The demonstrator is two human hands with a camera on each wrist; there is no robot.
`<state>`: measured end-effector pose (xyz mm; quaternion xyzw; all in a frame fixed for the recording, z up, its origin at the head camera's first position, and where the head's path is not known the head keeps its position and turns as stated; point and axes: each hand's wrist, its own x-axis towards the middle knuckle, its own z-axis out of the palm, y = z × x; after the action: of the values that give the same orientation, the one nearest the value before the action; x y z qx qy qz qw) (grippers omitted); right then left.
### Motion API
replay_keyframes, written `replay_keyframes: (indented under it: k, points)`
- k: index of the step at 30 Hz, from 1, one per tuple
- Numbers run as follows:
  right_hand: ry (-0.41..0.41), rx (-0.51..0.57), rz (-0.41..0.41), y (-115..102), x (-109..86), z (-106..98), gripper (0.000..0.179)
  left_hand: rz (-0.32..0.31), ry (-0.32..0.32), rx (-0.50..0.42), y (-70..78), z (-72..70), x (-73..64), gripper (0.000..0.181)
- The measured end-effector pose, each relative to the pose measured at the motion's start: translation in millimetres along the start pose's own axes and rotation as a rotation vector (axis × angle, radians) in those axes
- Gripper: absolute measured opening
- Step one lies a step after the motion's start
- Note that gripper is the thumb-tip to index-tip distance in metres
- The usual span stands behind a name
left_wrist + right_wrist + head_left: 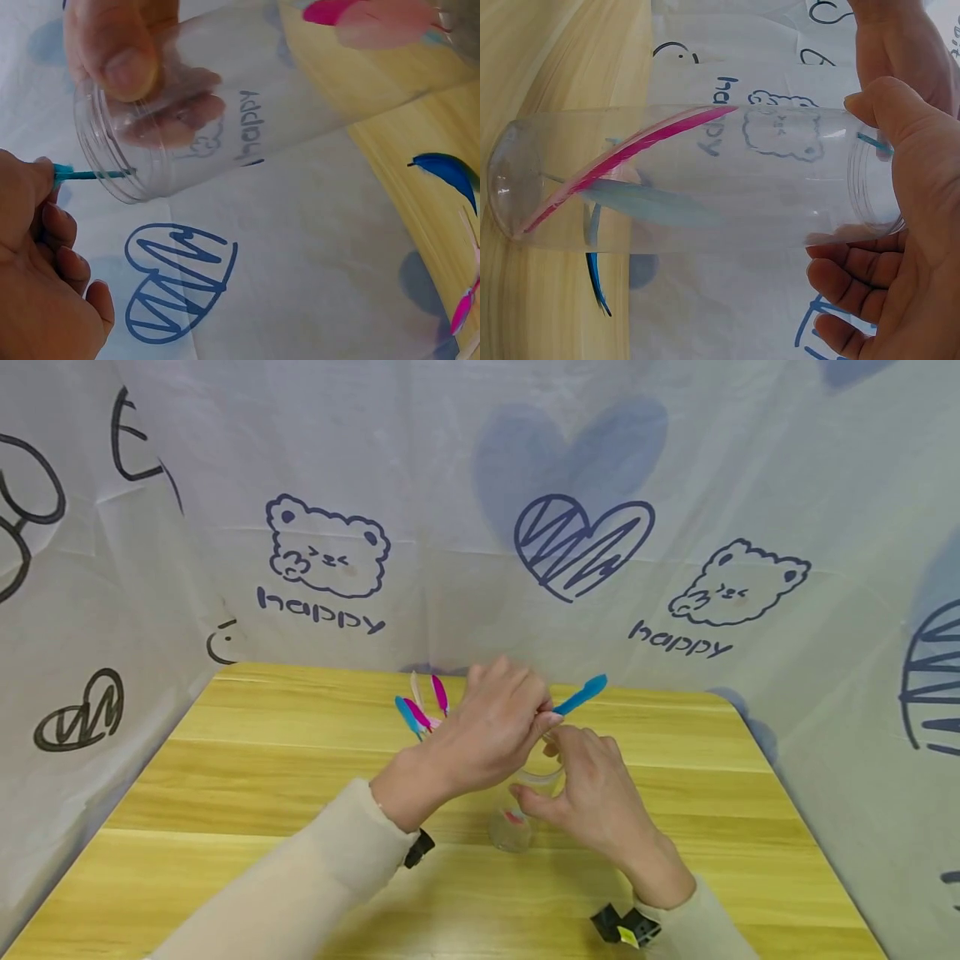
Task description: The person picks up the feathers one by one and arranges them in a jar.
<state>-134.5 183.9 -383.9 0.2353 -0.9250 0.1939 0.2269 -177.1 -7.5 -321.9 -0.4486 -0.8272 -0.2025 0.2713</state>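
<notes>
A clear plastic jar [780, 225] stands on the table, with a magenta feather [641, 150] and a pale blue feather [652, 204] leaning inside it. My right hand [603, 789] grips the jar near its threaded mouth, thumb on one side and fingers on the other. Above the opening, my left hand [491, 727] pinches a bright blue feather [583, 695]. Its thin teal quill [97, 175] reaches into the jar's mouth in the left wrist view. The vane sticks out past my left fingers in the head view.
Several loose feathers lie on the wooden table [247, 760] beyond my left wrist, including a blue feather [407, 715] and a magenta feather [439, 693]. A white cloth [450, 593] with drawn hearts and bears hangs behind the table and along its sides.
</notes>
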Motion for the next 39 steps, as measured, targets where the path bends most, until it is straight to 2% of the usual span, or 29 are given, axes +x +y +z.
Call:
replay_keyframes:
  k: [5,13,22,39]
  points:
    - [-0.023,0.008,0.038,-1.4,1.0,-0.7,0.071,0.015,-0.047,0.049,-3.9,1.2,-4.9,0.019]
    - [-0.030,0.001,0.057,-2.5,0.6,-0.5,0.061,0.091,-0.069,0.165,-7.9,2.8,-14.9,0.021]
    - [-0.019,-0.010,0.041,-2.0,0.0,1.3,0.058,0.077,-0.137,0.205,-9.7,2.9,-20.5,0.023]
    - [-0.009,-0.006,0.038,-2.1,-0.5,3.1,0.059,0.069,-0.145,0.247,-7.7,3.2,-20.7,0.026]
